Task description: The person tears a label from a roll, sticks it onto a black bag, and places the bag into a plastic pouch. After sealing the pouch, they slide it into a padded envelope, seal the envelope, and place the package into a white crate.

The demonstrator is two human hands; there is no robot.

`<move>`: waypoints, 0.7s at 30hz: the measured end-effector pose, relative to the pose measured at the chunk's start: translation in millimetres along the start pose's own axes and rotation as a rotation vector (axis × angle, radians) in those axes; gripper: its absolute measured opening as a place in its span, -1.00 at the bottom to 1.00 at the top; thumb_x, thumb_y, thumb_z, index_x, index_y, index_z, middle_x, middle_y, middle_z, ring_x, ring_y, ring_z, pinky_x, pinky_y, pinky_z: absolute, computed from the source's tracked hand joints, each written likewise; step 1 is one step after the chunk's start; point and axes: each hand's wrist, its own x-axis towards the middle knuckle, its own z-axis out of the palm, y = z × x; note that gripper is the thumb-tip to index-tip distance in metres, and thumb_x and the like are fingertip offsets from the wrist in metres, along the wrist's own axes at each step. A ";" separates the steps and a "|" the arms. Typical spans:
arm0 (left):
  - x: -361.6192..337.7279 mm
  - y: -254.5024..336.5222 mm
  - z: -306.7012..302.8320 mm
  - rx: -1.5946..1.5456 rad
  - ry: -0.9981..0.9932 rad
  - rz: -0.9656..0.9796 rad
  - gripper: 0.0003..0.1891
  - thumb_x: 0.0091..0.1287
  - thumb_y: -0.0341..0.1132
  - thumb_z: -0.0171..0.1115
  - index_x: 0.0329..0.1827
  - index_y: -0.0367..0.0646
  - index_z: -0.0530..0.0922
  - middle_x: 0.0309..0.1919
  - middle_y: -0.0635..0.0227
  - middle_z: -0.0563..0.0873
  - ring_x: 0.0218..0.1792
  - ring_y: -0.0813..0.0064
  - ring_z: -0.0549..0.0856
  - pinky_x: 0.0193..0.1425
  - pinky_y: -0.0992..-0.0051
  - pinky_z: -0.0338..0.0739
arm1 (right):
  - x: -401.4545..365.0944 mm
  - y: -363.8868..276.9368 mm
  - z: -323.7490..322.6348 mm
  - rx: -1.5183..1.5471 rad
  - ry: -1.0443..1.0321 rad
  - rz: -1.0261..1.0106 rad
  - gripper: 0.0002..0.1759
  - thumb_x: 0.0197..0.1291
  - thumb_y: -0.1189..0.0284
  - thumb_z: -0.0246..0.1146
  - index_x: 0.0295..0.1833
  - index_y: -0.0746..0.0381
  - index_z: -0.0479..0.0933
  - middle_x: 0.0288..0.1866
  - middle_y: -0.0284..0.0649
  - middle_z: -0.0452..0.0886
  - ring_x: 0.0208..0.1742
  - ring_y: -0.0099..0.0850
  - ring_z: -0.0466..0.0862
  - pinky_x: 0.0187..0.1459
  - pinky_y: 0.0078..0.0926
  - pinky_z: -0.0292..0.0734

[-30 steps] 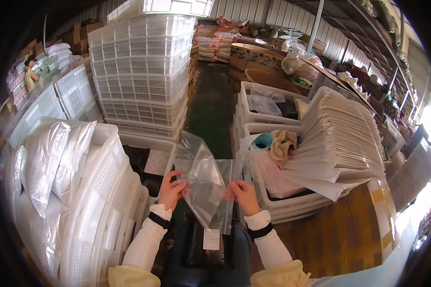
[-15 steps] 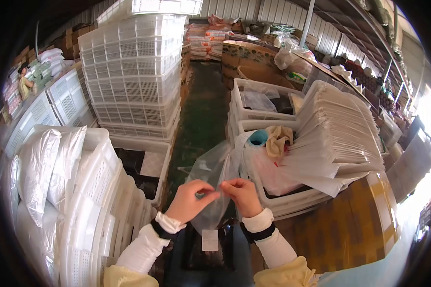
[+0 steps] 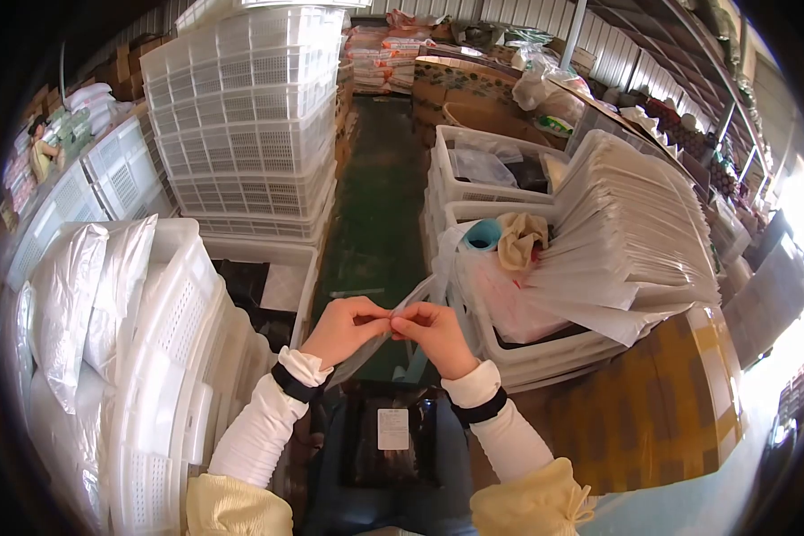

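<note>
A clear plastic bag point(image 3: 356, 359) hangs between my hands, gathered into a narrow strip. My left hand point(image 3: 345, 330) pinches it with thumb and forefinger, and my right hand point(image 3: 433, 336) pinches it right beside, fingertips touching or nearly so. Below them a dark package point(image 3: 366, 447) with a white label point(image 3: 392, 429) lies on my lap. To the right of my right hand, a blue tape roll point(image 3: 482, 235) and a beige cloth point(image 3: 522, 241) rest in a white crate point(image 3: 473, 212).
Tall white crates point(image 3: 241, 107) stand at the left, near silvery packets point(image 3: 67, 313). At the right are a fanned stack of white bags point(image 3: 625, 223) and a taped cardboard box point(image 3: 639, 411). A green floor aisle point(image 3: 372, 179) runs ahead; a person point(image 3: 43, 152) is far left.
Both hands have moved slightly up and come together. The bag, spread wide before, is now drawn into a thin strip, and the label and dark package below show more fully.
</note>
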 end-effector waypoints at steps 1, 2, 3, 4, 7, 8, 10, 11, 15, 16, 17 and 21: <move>-0.5 -1.4 -0.5 -0.003 -0.001 -0.003 -0.81 0.18 -0.42 0.33 -0.17 -0.30 0.67 -0.39 0.31 0.67 -0.36 0.59 0.66 -0.23 0.60 0.52 | 0.3 0.6 0.9 -0.016 0.013 0.007 -0.85 0.12 0.50 0.32 -0.28 0.40 0.59 -0.39 -0.24 0.65 -0.38 -0.57 0.59 -0.29 -0.67 0.49; -1.0 -2.8 -0.5 -0.005 -0.002 -0.006 -0.81 0.18 -0.41 0.33 -0.17 -0.29 0.67 -0.39 0.31 0.67 -0.36 0.60 0.65 -0.23 0.60 0.52 | 0.1 0.9 1.9 -0.033 0.027 0.013 -0.86 0.11 0.52 0.31 -0.29 0.40 0.59 -0.40 -0.24 0.65 -0.39 -0.57 0.59 -0.29 -0.68 0.48; -2.0 -4.3 0.2 0.004 -0.001 0.004 -0.81 0.18 -0.41 0.33 -0.17 -0.28 0.67 -0.39 0.31 0.67 -0.35 0.60 0.65 -0.24 0.60 0.51 | -0.3 0.9 2.7 -0.049 0.041 0.018 -0.87 0.11 0.53 0.31 -0.30 0.40 0.59 -0.41 -0.24 0.65 -0.40 -0.58 0.59 -0.30 -0.68 0.48; -3.2 -6.0 1.8 0.013 -0.001 0.015 -0.81 0.18 -0.42 0.33 -0.17 -0.27 0.67 -0.38 0.32 0.66 -0.35 0.60 0.65 -0.24 0.59 0.51 | -1.4 -0.1 3.8 -0.090 0.061 0.014 -0.88 0.10 0.54 0.31 -0.31 0.40 0.59 -0.42 -0.25 0.65 -0.41 -0.58 0.59 -0.31 -0.68 0.47; -6.9 4.5 3.7 0.156 -0.051 0.051 -0.81 0.16 -0.44 0.34 -0.17 -0.29 0.66 -0.39 0.32 0.67 -0.36 0.60 0.65 -0.24 0.60 0.51 | -4.0 -1.2 6.1 -0.207 0.114 -0.022 -0.90 0.08 0.54 0.31 -0.35 0.38 0.60 -0.47 -0.27 0.64 -0.44 -0.59 0.57 -0.35 -0.69 0.44; -8.3 8.4 3.8 0.223 -0.075 0.063 -0.81 0.16 -0.45 0.34 -0.17 -0.30 0.66 -0.40 0.32 0.68 -0.37 0.60 0.65 -0.24 0.60 0.51 | -4.1 0.6 6.6 -0.243 0.127 -0.050 -0.89 0.08 0.53 0.32 -0.36 0.38 0.60 -0.48 -0.28 0.64 -0.44 -0.60 0.57 -0.36 -0.69 0.43; -7.5 -0.8 5.7 0.082 -0.076 -0.024 -0.80 0.15 -0.46 0.34 -0.18 -0.33 0.64 -0.42 0.31 0.70 -0.39 0.60 0.66 -0.24 0.61 0.52 | -4.4 4.7 5.5 -0.266 0.118 -0.070 -0.88 0.07 0.52 0.33 -0.37 0.38 0.60 -0.49 -0.28 0.64 -0.45 -0.60 0.56 -0.38 -0.68 0.42; -7.3 -4.0 6.1 0.012 -0.077 -0.067 -0.80 0.15 -0.46 0.35 -0.18 -0.35 0.64 -0.43 0.30 0.71 -0.40 0.60 0.66 -0.24 0.62 0.52 | -4.0 7.0 3.8 -0.252 0.097 -0.063 -0.88 0.07 0.51 0.33 -0.36 0.38 0.60 -0.49 -0.28 0.64 -0.45 -0.60 0.56 -0.38 -0.68 0.42; -7.7 0.7 0.7 -0.075 -0.094 -0.159 -0.85 0.16 -0.47 0.34 -0.25 -0.37 0.64 -0.46 0.30 0.71 -0.43 0.62 0.65 -0.28 0.64 0.50 | -6.6 3.1 -1.6 -0.161 0.010 -0.061 -0.86 0.08 0.50 0.33 -0.39 0.37 0.57 -0.51 -0.29 0.61 -0.47 -0.60 0.56 -0.39 -0.67 0.43; -7.6 1.9 -1.4 -0.076 -0.100 -0.183 -0.87 0.17 -0.47 0.33 -0.27 -0.36 0.64 -0.45 0.32 0.71 -0.43 0.63 0.63 -0.30 0.66 0.48 | -8.2 1.2 -0.5 -0.182 0.026 -0.049 -0.86 0.08 0.51 0.32 -0.42 0.37 0.54 -0.52 -0.29 0.61 -0.47 -0.59 0.56 -0.40 -0.66 0.43; -7.8 2.3 -1.9 -0.076 -0.105 -0.206 -0.89 0.18 -0.47 0.32 -0.29 -0.35 0.65 -0.44 0.33 0.71 -0.43 0.65 0.62 -0.33 0.67 0.45 | -9.7 -1.0 1.6 -0.204 0.042 -0.037 -0.85 0.09 0.52 0.30 -0.44 0.36 0.52 -0.52 -0.29 0.60 -0.47 -0.59 0.56 -0.40 -0.65 0.44; -11.5 -7.2 10.3 -0.024 0.010 -0.143 -0.92 0.20 -0.48 0.27 -0.36 -0.35 0.64 -0.50 0.37 0.69 -0.46 0.67 0.60 -0.35 0.66 0.45 | -11.6 6.5 12.4 -0.219 0.146 -0.053 -0.80 0.06 0.56 0.24 -0.54 0.35 0.41 -0.58 -0.27 0.56 -0.52 -0.58 0.52 -0.47 -0.61 0.41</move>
